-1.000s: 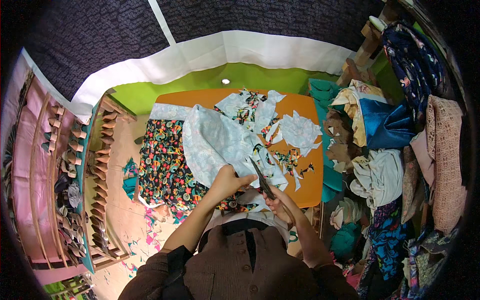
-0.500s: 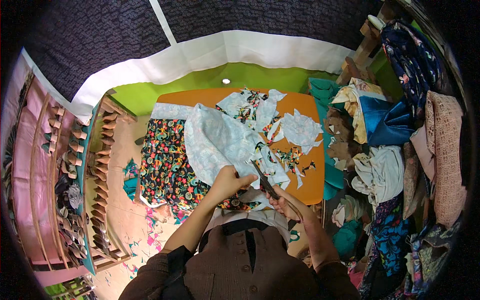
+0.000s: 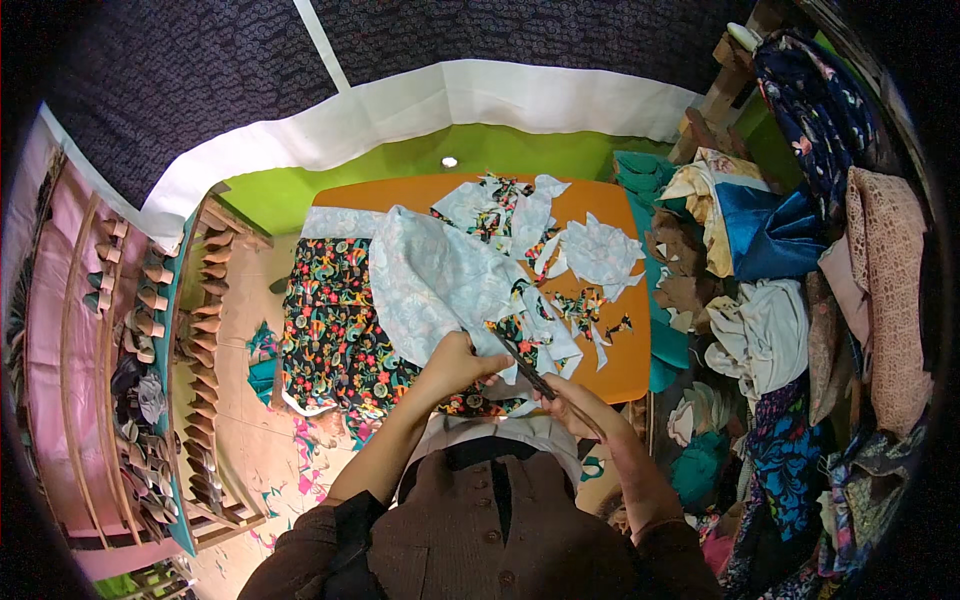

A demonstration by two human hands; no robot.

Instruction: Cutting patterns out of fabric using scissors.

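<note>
A black floral fabric (image 3: 325, 320) with a pale reverse side lies over the near left part of the orange table (image 3: 625, 345), one portion folded back so the pale side faces up. My left hand (image 3: 460, 368) is closed on the fabric's near edge, thumb pointing right. In my right hand (image 3: 582, 408) is a pair of dark scissors (image 3: 522, 368), its blades pointing up and left across the cloth, close to my left thumb. My right fingers wrap the handles and partly hide them. Cut floral scraps (image 3: 575, 310) lie just beyond the blades.
Jagged pale offcuts (image 3: 600, 250) are spread over the table's right side. Wooden shoe forms fill a rack (image 3: 205, 350) at left. Folded and heaped cloths (image 3: 765, 335) crowd the right side. Coloured scraps (image 3: 305, 455) litter the floor. A green wall (image 3: 420, 150) stands behind the table.
The scissors' blades have swung slightly left and look closer together. More of the floral side shows beside them. My left hand stays nearly in place on the fabric.
</note>
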